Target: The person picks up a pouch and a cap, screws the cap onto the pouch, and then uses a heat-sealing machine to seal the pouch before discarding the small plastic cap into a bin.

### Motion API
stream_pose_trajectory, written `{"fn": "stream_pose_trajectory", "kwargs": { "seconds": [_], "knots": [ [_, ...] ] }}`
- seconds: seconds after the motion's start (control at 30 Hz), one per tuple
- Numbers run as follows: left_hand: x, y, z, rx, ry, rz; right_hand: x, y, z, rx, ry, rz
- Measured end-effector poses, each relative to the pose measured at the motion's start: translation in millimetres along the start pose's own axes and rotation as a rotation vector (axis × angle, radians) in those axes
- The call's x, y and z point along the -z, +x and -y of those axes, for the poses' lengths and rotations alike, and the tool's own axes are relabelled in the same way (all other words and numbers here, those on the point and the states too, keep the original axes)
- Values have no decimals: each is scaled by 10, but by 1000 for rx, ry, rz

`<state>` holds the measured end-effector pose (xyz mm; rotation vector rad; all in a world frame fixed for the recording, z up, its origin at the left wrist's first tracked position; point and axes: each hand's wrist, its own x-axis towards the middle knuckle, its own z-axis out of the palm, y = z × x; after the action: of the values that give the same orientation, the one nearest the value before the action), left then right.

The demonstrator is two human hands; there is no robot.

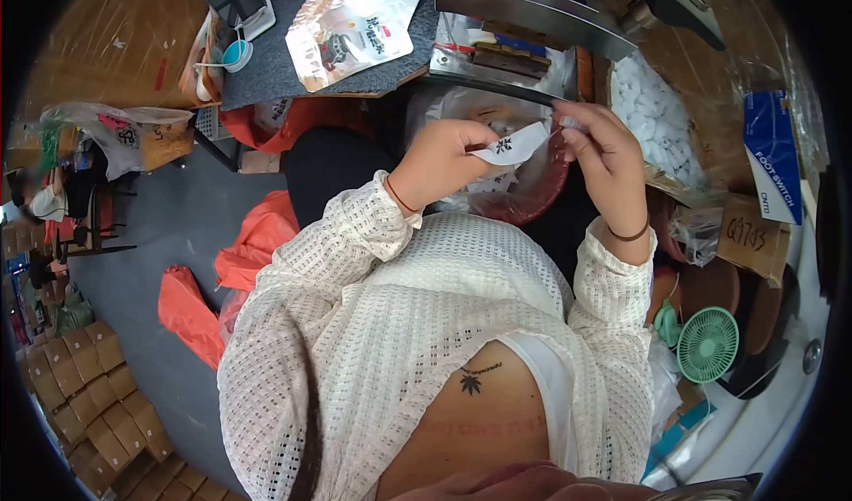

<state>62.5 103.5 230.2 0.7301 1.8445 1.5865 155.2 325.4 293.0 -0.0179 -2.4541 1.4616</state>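
Note:
My left hand [445, 162] is closed on one end of a small flat white piece with a black print [522, 146], which looks like a tag or little pouch. Its other end points toward my right hand [608, 157], whose thumb and forefinger pinch a tiny pale piece [570, 124]; what that is cannot be made out. Both hands are above a red tub [543, 201] lined with clear plastic, in which some white pieces show.
A carton of small white pieces [646, 110] stands to the right, below a metal machine [532, 8]. Printed pouches [355, 39] lie on the grey-covered table [266, 84]. A green fan [707, 345] and a foot switch box [770, 159] are at the right.

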Motion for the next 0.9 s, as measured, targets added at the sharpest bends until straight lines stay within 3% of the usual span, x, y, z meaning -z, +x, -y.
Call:
{"fn": "stream_pose_trajectory", "kwargs": {
  "seconds": [0.03,0.13,0.17,0.27,0.4,0.53,0.57,0.67,0.8,0.83,0.9],
  "knots": [
    [-23,3,-3,-9,36,0,-63,-35,-7,-132,297,-94],
    [-87,-6,-5,58,41,28,-70,-26,-56,11,205,-147],
    [-105,1,-9,93,27,44,-59,-32,-19,27,39,-120],
    [-141,-17,-55,176,-196,128,-64,-11,0,153,-226,-65],
    [-262,-71,-84,218,-419,192,1,-39,-43,222,-288,93],
    [-265,14,-104,184,-115,213,72,-67,135,4,-70,-178],
    [-273,16,-92,206,-171,217,49,-56,80,27,25,-168],
    [-298,25,-84,268,-321,264,44,-46,113,111,-242,-121],
    [-319,14,-99,324,-519,359,119,-41,32,102,-334,32],
    [-327,19,-76,331,-576,386,146,-31,79,46,-220,70],
    [-300,49,-35,324,-536,401,282,-15,-9,176,-530,-158]
  ]
}}
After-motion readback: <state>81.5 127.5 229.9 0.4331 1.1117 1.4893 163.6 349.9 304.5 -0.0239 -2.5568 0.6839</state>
